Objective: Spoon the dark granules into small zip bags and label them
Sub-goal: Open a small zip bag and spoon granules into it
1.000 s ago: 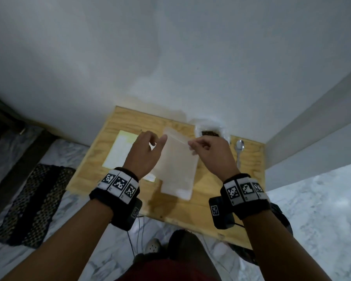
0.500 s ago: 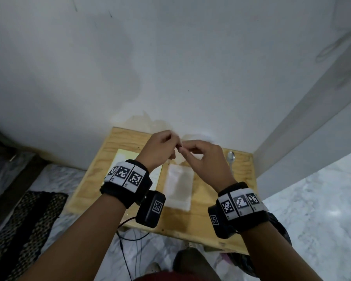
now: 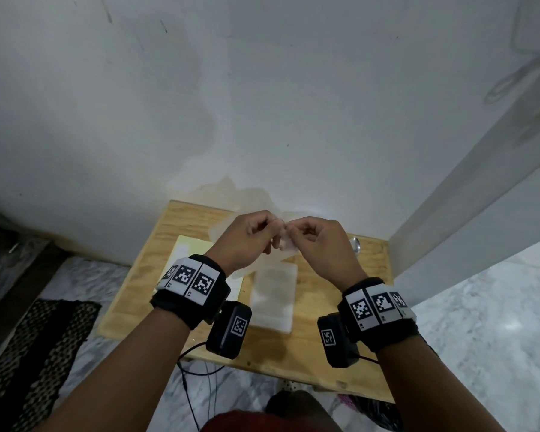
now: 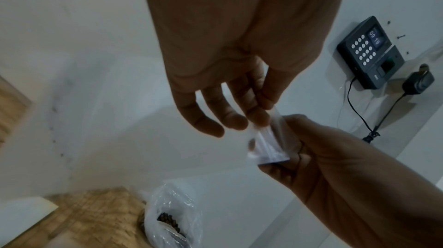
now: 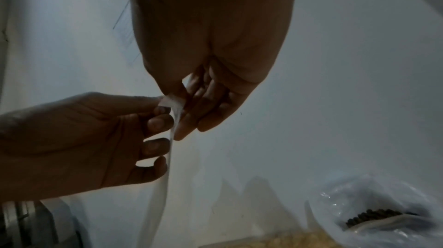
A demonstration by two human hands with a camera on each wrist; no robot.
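Note:
Both hands are raised together above the wooden table. My left hand and right hand each pinch the top edge of one small clear zip bag, which hangs between them. The left wrist view shows the bag looking empty, with the left fingertips on its rim. Seen edge-on in the right wrist view, the bag hangs straight down. The dark granules lie in an open plastic bag at the table's back. In the head view my hands hide that bag.
A flat stack of zip bags lies mid-table, a pale yellow sheet to its left, a spoon at the back right. The wall is just behind, with a keypad unit and adapter. A dark rug covers the floor at left.
A second ago my hands were apart, holding the flat pack of bags low over the table. The pack now lies on the table and both hands have come together higher up on one small bag.

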